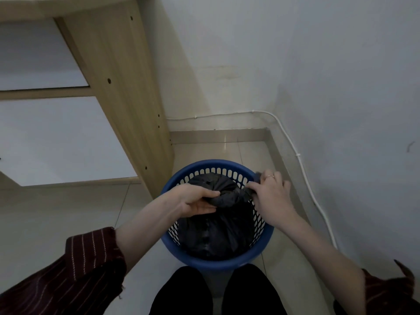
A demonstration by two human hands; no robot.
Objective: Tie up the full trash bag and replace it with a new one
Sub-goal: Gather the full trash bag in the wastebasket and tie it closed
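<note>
Nearest to me are the person's legs in dark trousers (181,294), standing close against the blue bin (218,258) on the tiled floor (68,212). I think the person stands so close in order to pull straight upward on the bag without tipping the bin. Both forearms reach forward from striped sleeves (91,258) that are pushed back, probably to keep the cloth away from the rubbish.

The black trash bag (216,235) sits inside the bin and fills it. Its mouth is gathered and twisted into a thick neck above the middle of the bin. The left grip (197,201) is closed around this neck from the left side, with thumb and fingers curled on the plastic. The right grip (268,192) pinches a loose end of the same bag over the bin's right rim. The two grips pull in opposite directions, so in my judgement a knot is being made or tightened. The bag is not yet lifted out, and I see no new bag anywhere, so most of the task remains.

Behind the bin, on the left, stands a wooden panel (120,87) of some furniture. A white cable (306,178) runs along the foot of the pale wall (318,64) in the corner.
</note>
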